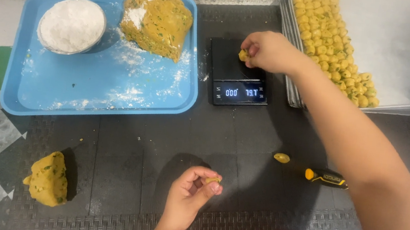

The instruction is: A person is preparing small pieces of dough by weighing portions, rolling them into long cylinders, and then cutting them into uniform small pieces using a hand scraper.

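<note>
Weighing looks like the step: the right hand [268, 50] pinches a dough piece [243, 55] over the black scale [230, 67]. The left hand [190, 195] grips a smaller bit [213, 180]. Next probably calls for a gentle set-down.

You see a smooth blue plastic tray [38, 102] dusted with powdery flour, a glossy black scale [237, 73], a ribbed matt rubber mat [161, 141], and soft, grainy dough [48, 178].
</note>
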